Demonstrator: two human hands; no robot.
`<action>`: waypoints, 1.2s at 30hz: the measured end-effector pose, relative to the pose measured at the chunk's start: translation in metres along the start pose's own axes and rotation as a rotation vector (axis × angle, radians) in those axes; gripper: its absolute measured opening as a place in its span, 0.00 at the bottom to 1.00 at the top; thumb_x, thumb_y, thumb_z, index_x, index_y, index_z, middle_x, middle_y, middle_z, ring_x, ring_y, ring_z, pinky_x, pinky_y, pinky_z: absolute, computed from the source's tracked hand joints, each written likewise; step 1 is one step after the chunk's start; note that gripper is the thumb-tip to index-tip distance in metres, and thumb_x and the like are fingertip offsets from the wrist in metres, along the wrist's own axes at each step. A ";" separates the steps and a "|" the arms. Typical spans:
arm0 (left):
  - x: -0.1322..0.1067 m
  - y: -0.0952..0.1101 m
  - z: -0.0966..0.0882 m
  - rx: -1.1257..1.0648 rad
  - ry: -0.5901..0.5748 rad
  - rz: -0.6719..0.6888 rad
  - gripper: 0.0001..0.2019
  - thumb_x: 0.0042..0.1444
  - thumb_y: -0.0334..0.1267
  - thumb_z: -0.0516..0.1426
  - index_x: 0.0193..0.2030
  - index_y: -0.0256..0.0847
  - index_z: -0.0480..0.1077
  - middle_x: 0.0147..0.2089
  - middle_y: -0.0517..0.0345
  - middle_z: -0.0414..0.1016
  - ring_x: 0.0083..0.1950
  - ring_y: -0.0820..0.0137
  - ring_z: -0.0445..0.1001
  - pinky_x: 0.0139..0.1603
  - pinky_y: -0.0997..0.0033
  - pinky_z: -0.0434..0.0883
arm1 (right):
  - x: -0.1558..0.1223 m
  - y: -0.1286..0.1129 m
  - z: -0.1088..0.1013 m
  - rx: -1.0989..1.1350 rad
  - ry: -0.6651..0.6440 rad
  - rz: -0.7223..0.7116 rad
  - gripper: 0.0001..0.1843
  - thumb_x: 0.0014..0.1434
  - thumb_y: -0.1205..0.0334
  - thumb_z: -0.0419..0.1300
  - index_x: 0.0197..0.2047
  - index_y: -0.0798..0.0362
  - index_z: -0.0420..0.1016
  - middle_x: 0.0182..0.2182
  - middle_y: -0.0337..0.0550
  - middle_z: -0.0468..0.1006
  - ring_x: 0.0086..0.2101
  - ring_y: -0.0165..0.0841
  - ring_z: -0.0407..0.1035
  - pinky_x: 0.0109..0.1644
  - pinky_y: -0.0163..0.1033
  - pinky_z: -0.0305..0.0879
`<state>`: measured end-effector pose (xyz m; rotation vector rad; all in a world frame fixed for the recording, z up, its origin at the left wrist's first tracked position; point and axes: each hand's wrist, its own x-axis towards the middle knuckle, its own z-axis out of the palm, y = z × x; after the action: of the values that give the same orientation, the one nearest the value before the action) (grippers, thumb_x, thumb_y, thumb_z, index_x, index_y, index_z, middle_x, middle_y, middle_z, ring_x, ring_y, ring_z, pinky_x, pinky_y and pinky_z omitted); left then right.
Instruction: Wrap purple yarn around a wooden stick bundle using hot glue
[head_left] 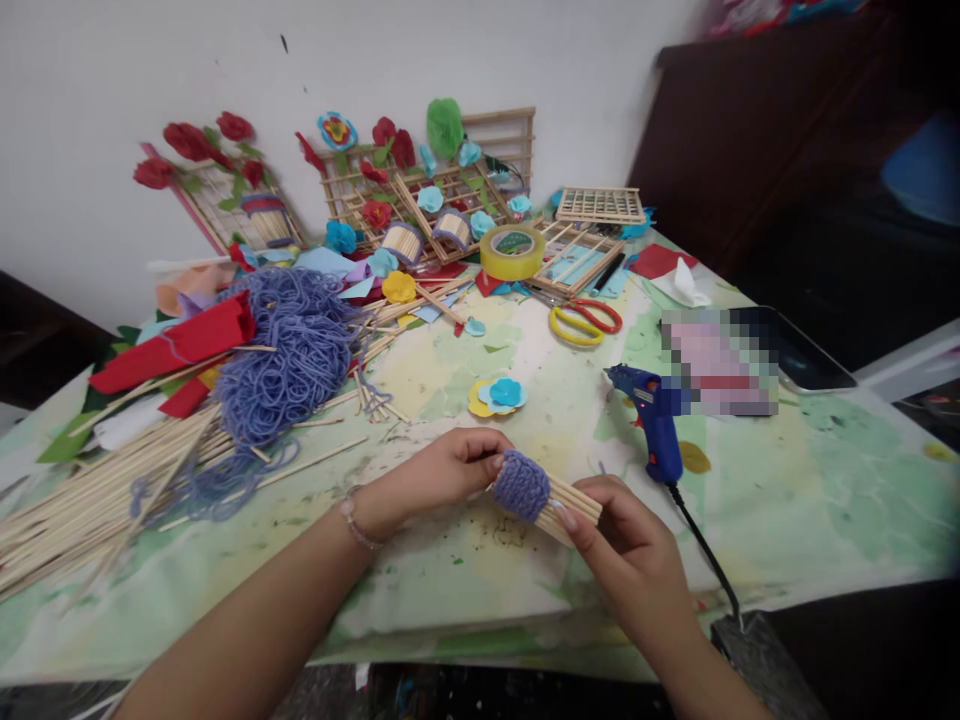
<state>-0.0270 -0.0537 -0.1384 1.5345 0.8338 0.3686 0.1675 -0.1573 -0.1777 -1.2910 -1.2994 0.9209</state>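
A worktop (810, 510), spread with a green-and-cream patterned cloth, is placed against a pale wall (585, 60). Nearest, at the lower centre of the frame, a strip of thin sticks partly wrapped in purple yarn (546, 494) is held between 2 hands, tilted downward to the right. Its yarn-covered end is pinched by the thumb and fingers of the left hand (457, 465), above whose wrist a bracelet (358, 520) is worn. The bare stick ends are clamped between the thumb and fingers of the right hand (630, 530).

To the right, a blue glue gun (654, 415) is laid on the cloth, its cord led toward the lower right. Just beyond the hands, a flower of yellow and blue layers (501, 396) is seen. Loose sticks (97, 500) are spread across the left of the frame, beside a heap of purple yarn (289, 345). Farther back, scissors with 1 yellow and 1 red handle loop (583, 322) are set near a roll of yellow tape (512, 252). At upper centre, stick lattices are decorated with red flowers (401, 148).
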 end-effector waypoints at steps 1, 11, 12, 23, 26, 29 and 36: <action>0.000 0.000 0.000 -0.003 0.002 -0.004 0.10 0.56 0.43 0.56 0.34 0.38 0.68 0.29 0.62 0.65 0.29 0.75 0.61 0.32 0.74 0.59 | 0.000 0.000 0.000 0.001 0.004 0.000 0.09 0.60 0.53 0.61 0.33 0.49 0.72 0.32 0.41 0.71 0.33 0.34 0.66 0.37 0.39 0.61; 0.006 -0.008 0.005 0.369 0.681 0.305 0.13 0.63 0.45 0.52 0.49 0.41 0.67 0.51 0.49 0.66 0.51 0.65 0.68 0.51 0.63 0.67 | -0.003 0.002 0.003 0.101 0.091 0.061 0.10 0.59 0.52 0.62 0.34 0.51 0.74 0.34 0.43 0.74 0.35 0.34 0.68 0.39 0.38 0.64; 0.005 -0.007 0.005 0.420 0.769 0.340 0.12 0.64 0.44 0.50 0.48 0.41 0.67 0.51 0.49 0.66 0.53 0.64 0.66 0.54 0.61 0.66 | -0.004 0.001 0.004 0.119 0.104 0.054 0.10 0.58 0.53 0.63 0.34 0.51 0.74 0.34 0.43 0.74 0.36 0.34 0.69 0.39 0.38 0.65; -0.014 0.010 0.025 0.429 0.387 0.338 0.21 0.54 0.49 0.61 0.51 0.41 0.66 0.51 0.50 0.72 0.53 0.61 0.68 0.56 0.60 0.62 | 0.000 -0.012 0.024 0.170 -0.028 0.021 0.14 0.50 0.54 0.69 0.28 0.50 0.69 0.32 0.40 0.74 0.33 0.34 0.69 0.37 0.37 0.66; -0.010 0.007 0.024 0.183 0.318 0.221 0.20 0.53 0.48 0.62 0.49 0.41 0.66 0.47 0.53 0.71 0.48 0.65 0.69 0.50 0.64 0.66 | 0.001 -0.012 0.019 0.174 -0.165 -0.076 0.12 0.52 0.53 0.68 0.33 0.49 0.73 0.34 0.41 0.75 0.37 0.35 0.70 0.42 0.39 0.67; -0.007 0.005 0.018 -0.030 0.162 0.180 0.19 0.53 0.47 0.62 0.47 0.40 0.65 0.41 0.57 0.68 0.40 0.70 0.67 0.41 0.69 0.66 | 0.009 -0.012 0.009 0.214 -0.158 -0.053 0.14 0.57 0.48 0.63 0.39 0.48 0.76 0.37 0.43 0.77 0.39 0.35 0.72 0.43 0.39 0.69; -0.004 0.003 0.009 -0.011 0.021 0.226 0.18 0.56 0.49 0.59 0.47 0.40 0.63 0.41 0.57 0.66 0.39 0.70 0.65 0.41 0.69 0.65 | 0.044 -0.021 0.007 0.311 -0.148 0.230 0.23 0.56 0.39 0.60 0.38 0.51 0.75 0.30 0.40 0.76 0.29 0.31 0.68 0.33 0.36 0.67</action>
<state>-0.0229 -0.0627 -0.1364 1.6213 0.6744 0.5549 0.1620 -0.1162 -0.1520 -1.1579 -1.0786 1.3454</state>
